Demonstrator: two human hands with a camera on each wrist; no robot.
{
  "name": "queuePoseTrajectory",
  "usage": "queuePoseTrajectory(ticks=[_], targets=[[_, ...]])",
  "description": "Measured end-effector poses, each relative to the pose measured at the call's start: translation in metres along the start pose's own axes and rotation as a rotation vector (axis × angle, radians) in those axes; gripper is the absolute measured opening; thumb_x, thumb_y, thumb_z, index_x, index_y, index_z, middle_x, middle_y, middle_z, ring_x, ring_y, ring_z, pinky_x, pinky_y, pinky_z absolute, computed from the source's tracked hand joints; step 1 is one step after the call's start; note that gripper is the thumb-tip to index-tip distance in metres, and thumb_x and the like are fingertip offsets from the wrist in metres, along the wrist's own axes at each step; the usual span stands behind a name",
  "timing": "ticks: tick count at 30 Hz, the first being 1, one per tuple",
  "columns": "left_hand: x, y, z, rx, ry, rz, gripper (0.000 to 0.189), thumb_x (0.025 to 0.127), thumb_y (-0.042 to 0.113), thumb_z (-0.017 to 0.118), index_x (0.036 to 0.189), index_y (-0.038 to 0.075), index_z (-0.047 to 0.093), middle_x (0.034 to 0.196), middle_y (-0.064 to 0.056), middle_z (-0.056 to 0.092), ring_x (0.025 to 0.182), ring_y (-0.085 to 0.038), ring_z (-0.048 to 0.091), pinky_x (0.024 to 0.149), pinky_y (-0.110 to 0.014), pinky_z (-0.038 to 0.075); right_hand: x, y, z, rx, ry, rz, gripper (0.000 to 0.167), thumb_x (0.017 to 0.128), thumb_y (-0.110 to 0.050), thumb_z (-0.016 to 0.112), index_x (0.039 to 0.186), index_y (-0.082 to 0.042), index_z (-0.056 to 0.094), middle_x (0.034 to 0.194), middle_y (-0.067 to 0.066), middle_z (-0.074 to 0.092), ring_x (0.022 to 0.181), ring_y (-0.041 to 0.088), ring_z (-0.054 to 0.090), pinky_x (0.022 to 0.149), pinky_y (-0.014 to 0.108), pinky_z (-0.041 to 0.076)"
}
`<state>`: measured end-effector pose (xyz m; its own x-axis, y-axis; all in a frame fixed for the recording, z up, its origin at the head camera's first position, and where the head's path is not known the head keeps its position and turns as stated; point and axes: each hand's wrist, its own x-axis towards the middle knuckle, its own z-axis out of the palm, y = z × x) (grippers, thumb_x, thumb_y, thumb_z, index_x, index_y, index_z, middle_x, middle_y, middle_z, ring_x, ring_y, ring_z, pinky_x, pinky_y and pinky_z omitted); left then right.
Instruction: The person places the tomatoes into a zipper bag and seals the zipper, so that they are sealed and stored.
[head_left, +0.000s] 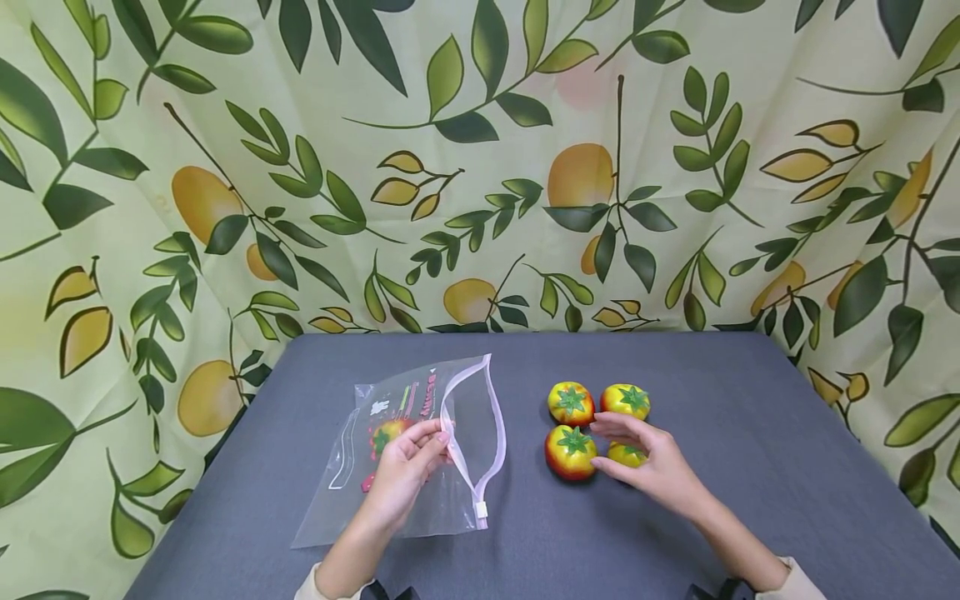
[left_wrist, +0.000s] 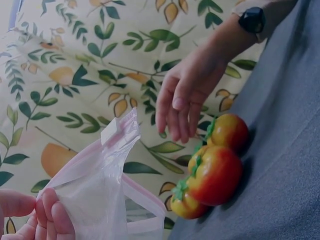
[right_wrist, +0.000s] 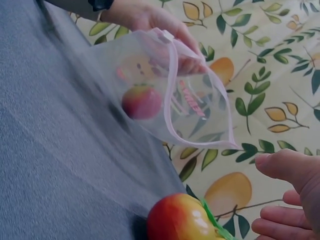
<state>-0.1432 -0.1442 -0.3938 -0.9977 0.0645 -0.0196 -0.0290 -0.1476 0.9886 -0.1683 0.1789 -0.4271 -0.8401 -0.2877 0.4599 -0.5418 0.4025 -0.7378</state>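
Observation:
My left hand [head_left: 408,471] pinches the upper edge of a clear zip bag [head_left: 330,500] between thumb and fingers. The bag's pink-edged mouth gapes toward the right, with a white slider [head_left: 482,509] at its near end. Inside lies one red-and-yellow toy persimmon [right_wrist: 141,102]. Several more toy persimmons with green leafy tops stand grouped to the right of the bag, among them a front left one [head_left: 572,454] and a back left one [head_left: 564,403]. Above the group's right side hovers my right hand [head_left: 648,454], thumb and fingers apart, holding nothing. It partly hides the front right persimmon [head_left: 624,455].
A dark grey cloth-covered table [head_left: 525,558] lies under everything. Behind it hangs a pale curtain [head_left: 495,208] printed with leaves and orange fruit, reaching the table's back edge and sides. Each wrist wears a dark band.

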Motion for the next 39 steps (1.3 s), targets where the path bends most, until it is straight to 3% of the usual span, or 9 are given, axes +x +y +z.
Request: queuePoseTrajectory(ticks=[6, 9, 14, 21, 27, 34, 39], targets=[[0.0, -0.001, -0.001, -0.005, -0.005, 0.005, 0.032, 0.093, 0.001, 0.052, 0.118, -0.019, 0.048, 0.082, 0.011, 0.064, 0.071, -0.001, 0.06, 0.073, -0.015, 0.054, -0.002, 0.003, -0.008, -0.007, 0.042, 0.0, 0.049, 0.072, -0.002, 0.081, 0.116, 0.0, 0.061, 0.107, -0.02, 0.066, 0.099, -0.008, 0.063, 0.085, 0.009, 0.052], [0.0, -0.002, -0.001, -0.004, -0.008, 0.008, 0.033, 0.093, 0.001, 0.052, 0.118, -0.019, 0.048, 0.082, 0.012, 0.064, 0.072, -0.001, 0.06, 0.073, -0.015, 0.054, -0.004, 0.005, -0.012, -0.005, 0.059, -0.026, 0.048, 0.071, 0.002, 0.08, 0.115, 0.001, 0.061, 0.107, -0.028, 0.062, 0.099, -0.011, 0.062, 0.085, 0.007, 0.05], [0.0, -0.001, -0.001, -0.002, -0.005, 0.004, 0.031, 0.093, 0.001, 0.053, 0.117, -0.017, 0.049, 0.081, 0.011, 0.064, 0.072, -0.002, 0.06, 0.073, -0.016, 0.055, -0.005, 0.01, -0.016, -0.017, 0.081, -0.047, 0.05, 0.068, 0.005, 0.081, 0.114, 0.004, 0.061, 0.107, -0.028, 0.062, 0.098, -0.011, 0.062, 0.085, 0.006, 0.05], [0.0, -0.001, 0.0, -0.001, -0.007, 0.003, 0.031, 0.093, 0.002, 0.053, 0.118, -0.017, 0.049, 0.083, 0.011, 0.065, 0.072, -0.002, 0.061, 0.074, -0.016, 0.055, -0.009, 0.017, -0.024, -0.071, 0.068, 0.026, 0.05, 0.07, 0.0, 0.081, 0.116, 0.002, 0.061, 0.107, -0.031, 0.059, 0.098, -0.01, 0.063, 0.084, 0.005, 0.049], [-0.001, -0.001, 0.0, -0.01, -0.004, 0.015, 0.019, 0.092, 0.003, 0.054, 0.11, -0.006, 0.056, 0.082, 0.012, 0.065, 0.072, -0.001, 0.06, 0.072, -0.016, 0.054, -0.013, 0.023, -0.03, -0.1, 0.07, 0.071, 0.051, 0.072, -0.004, 0.082, 0.118, 0.001, 0.06, 0.107, -0.033, 0.059, 0.099, -0.016, 0.059, 0.084, 0.004, 0.048], [0.0, -0.001, 0.0, -0.015, 0.003, 0.0, 0.018, 0.092, 0.002, 0.054, 0.109, -0.005, 0.057, 0.082, 0.011, 0.066, 0.072, -0.002, 0.061, 0.073, -0.017, 0.055, -0.016, 0.031, -0.037, -0.105, 0.059, 0.079, 0.049, 0.072, -0.005, 0.082, 0.117, -0.001, 0.062, 0.109, -0.012, 0.068, 0.1, -0.015, 0.06, 0.085, 0.004, 0.048], [0.0, -0.002, 0.0, -0.011, -0.001, -0.004, 0.019, 0.092, 0.002, 0.054, 0.11, -0.005, 0.056, 0.083, 0.011, 0.066, 0.072, -0.002, 0.062, 0.073, -0.017, 0.055, -0.018, 0.038, -0.04, -0.099, 0.065, 0.091, 0.048, 0.072, -0.004, 0.081, 0.116, 0.0, 0.062, 0.11, -0.017, 0.066, 0.1, -0.015, 0.059, 0.085, 0.004, 0.048]])
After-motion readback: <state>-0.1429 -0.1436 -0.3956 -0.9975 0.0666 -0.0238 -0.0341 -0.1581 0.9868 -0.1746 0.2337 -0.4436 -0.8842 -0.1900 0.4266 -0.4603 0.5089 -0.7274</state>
